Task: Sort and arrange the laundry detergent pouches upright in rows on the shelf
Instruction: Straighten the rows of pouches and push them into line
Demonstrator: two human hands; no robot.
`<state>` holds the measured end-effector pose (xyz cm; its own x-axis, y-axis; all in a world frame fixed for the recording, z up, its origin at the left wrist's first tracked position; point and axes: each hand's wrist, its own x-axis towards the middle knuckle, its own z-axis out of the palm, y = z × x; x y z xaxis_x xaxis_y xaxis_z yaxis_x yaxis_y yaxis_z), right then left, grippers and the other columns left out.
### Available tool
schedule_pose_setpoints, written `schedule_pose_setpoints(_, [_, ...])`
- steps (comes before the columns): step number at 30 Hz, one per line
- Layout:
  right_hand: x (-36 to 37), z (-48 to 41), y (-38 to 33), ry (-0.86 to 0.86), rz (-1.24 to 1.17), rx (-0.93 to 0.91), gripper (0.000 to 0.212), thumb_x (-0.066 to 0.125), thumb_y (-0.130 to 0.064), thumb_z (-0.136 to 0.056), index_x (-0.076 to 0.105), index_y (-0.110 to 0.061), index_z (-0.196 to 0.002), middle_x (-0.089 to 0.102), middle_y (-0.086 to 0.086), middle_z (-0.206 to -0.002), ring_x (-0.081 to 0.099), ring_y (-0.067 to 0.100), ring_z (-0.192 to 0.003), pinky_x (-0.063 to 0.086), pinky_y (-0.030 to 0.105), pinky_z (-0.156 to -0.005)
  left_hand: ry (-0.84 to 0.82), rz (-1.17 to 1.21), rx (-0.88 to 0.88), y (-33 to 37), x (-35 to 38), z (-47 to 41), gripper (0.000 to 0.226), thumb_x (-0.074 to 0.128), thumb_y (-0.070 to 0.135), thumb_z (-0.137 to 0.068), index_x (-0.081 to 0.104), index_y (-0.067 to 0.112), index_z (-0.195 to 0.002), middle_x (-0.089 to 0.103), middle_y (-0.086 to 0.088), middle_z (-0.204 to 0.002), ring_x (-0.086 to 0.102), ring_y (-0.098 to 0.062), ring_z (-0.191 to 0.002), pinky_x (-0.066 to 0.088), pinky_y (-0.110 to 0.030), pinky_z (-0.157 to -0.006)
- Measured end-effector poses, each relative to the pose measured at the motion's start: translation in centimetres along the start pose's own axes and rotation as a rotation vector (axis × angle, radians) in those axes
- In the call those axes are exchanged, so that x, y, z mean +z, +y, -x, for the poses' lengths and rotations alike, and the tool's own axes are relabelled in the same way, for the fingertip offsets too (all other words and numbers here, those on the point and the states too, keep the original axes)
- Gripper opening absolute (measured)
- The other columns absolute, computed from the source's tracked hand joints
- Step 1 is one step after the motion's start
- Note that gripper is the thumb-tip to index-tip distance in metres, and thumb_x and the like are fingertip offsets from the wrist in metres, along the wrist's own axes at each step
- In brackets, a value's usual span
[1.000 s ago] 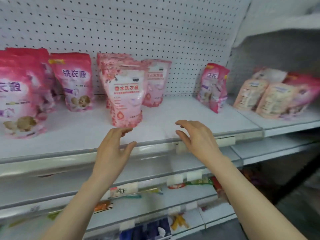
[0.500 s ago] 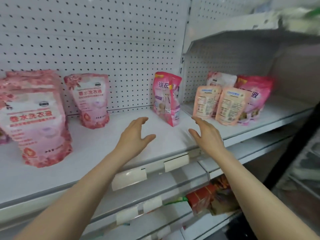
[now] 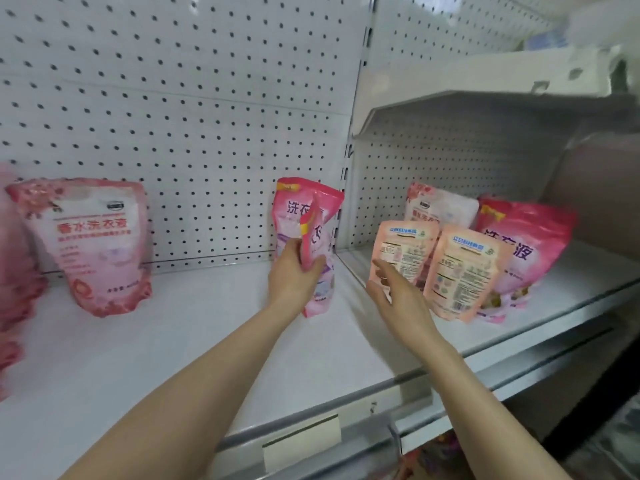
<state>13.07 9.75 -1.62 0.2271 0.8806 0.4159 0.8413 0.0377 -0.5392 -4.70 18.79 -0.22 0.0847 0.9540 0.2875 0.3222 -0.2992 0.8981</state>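
Left hand (image 3: 292, 275): grip clamped on the front glossy pink plastic detergent pouch (image 3: 312, 233), thumb and fingers wrapped round its middle. That pouch is upright, edge-on to camera, base down at the white metal shelf (image 3: 173, 341); can't tell if it's lifted. The rear pink pouch (image 3: 294, 207), same print, stands right behind it, touching, next to the post between bays.

Right hand (image 3: 398, 296): grip apart, fingers loose, holding nothing. It's just in front of the left peach pouch (image 3: 403, 249); contact unclear.

Right bay: right peach pouch (image 3: 464, 271) just beside the left one, both with back labels outward. Behind them are a pale white-pink pouch (image 3: 441, 206) and a bright pink pouch (image 3: 526, 244), all upright.

Left bay: pale pink floral pouch (image 3: 93, 244) upright near the white pegboard back (image 3: 173, 98), well apart from the held one. Blurred pink pouches (image 3: 14, 271) at far left edge.
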Motion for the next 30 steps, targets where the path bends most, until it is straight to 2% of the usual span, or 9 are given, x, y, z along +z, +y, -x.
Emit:
schedule_pose_setpoints(2, [0.4,-2.0,0.0,-0.011,-0.070,0.014,0.043,0.051,-0.028,-0.101,0.045,-0.018,-0.143,0.060,0.006,-0.134,0.058,0.022,-0.118,0.045,0.035,-0.098,0.005,0.078,-0.085,-0.9,-1.2,-0.4,0.031,0.067,0.024,-0.083,0.061,0.013,-0.111,0.069,-0.007,-0.104,0.065,-0.026,-0.095,0.053,-0.043,-0.086])
schedule_pose_setpoints(5, [1.8,-5.9,-0.5,-0.073,-0.214,0.080,0.044,0.054,-0.026,-0.100,0.047,-0.016,-0.141,0.062,0.005,-0.126,0.060,0.019,-0.107,0.045,0.029,-0.092,0.004,0.340,-0.211,-2.3,-4.4,0.5,0.019,0.068,0.014,-0.084,0.064,0.020,-0.102,0.071,-0.010,-0.108,0.068,-0.030,-0.096,0.054,-0.050,-0.087])
schedule_pose_setpoints(8, [3.8,-9.5,-2.1,-0.171,-0.337,0.126,0.055,0.058,-0.036,-0.096,0.043,-0.014,-0.144,0.064,0.005,-0.127,0.062,0.020,-0.112,0.049,0.036,-0.097,0.032,0.451,-0.258,-2.9,-8.0,2.5,0.018,0.059,0.004,-0.091,0.061,0.017,-0.103,0.074,-0.006,-0.101,0.071,-0.023,-0.085,0.059,-0.039,-0.073])
schedule_pose_setpoints(11, [5.9,-12.1,-4.3,-0.269,-0.606,0.211,0.061,0.069,-0.039,-0.089,0.045,-0.012,-0.138,0.063,0.005,-0.129,0.064,0.024,-0.111,0.053,0.040,-0.094,0.087,0.468,-0.232,-3.0,-10.8,4.3,0.020,0.057,0.002,-0.091,0.060,0.015,-0.105,0.076,0.003,-0.089,0.073,-0.014,-0.077,0.059,-0.027,-0.060])
schedule_pose_setpoints(16, [8.4,-14.4,-5.5,-0.274,-0.707,0.225,0.052,0.077,-0.036,-0.081,0.058,-0.018,-0.126,0.068,0.001,-0.124,0.067,0.023,-0.108,0.051,0.036,-0.089,0.159,0.490,-0.238,-2.1,-12.3,6.1,0.025,0.057,0.014,-0.092,0.060,0.009,-0.116,0.074,-0.006,-0.103,0.072,-0.018,-0.085,0.059,-0.030,-0.065])
schedule_pose_setpoints(21, [8.3,-11.6,-5.6,-0.311,-0.802,0.170,0.036,0.081,-0.024,-0.079,0.064,-0.019,-0.111,0.071,-0.002,-0.105,0.067,0.004,-0.081,0.052,0.018,-0.070,0.302,0.606,-0.229,-1.3,-11.6,7.2,0.026,0.055,0.010,-0.093,0.060,0.005,-0.118,0.074,-0.007,-0.100,0.073,-0.018,-0.083,0.058,-0.029,-0.064])
schedule_pose_setpoints(24, [7.7,-9.3,-5.7,-0.305,-0.852,0.140,0.038,0.082,-0.024,-0.078,0.066,-0.016,-0.111,0.073,-0.003,-0.105,0.070,0.009,-0.088,0.057,0.030,-0.081,0.392,0.667,-0.189,-0.8,-10.9,8.3,0.019,0.054,0.006,-0.093,0.061,0.009,-0.111,0.076,-0.002,-0.092,0.073,-0.017,-0.080,0.058,-0.027,-0.063])
schedule_pose_setpoints(26, [6.9,-8.2,-6.0,-0.299,-0.856,0.120,0.041,0.083,-0.024,-0.077,0.066,-0.014,-0.112,0.074,-0.003,-0.104,0.071,0.012,-0.091,0.057,0.039,-0.088,0.442,0.686,-0.165,-0.2,-10.7,9.1,0.019,0.055,0.008,-0.093,0.062,0.010,-0.111,0.075,-0.004,-0.096,0.073,-0.019,-0.083,0.059,-0.030,-0.066])
schedule_pose_setpoints(30, [4.2,-6.7,-7.3,-0.270,-0.904,0.025,0.044,0.085,-0.023,-0.074,0.065,-0.017,-0.113,0.075,-0.004,-0.103,0.072,0.014,-0.093,0.057,0.043,-0.090,0.487,0.705,-0.072,1.4,-11.4,10.9,0.025,0.053,0.010,-0.094,0.059,0.007,-0.118,0.073,-0.009,-0.106,0.071,-0.023,-0.092,0.059,-0.032,-0.072])
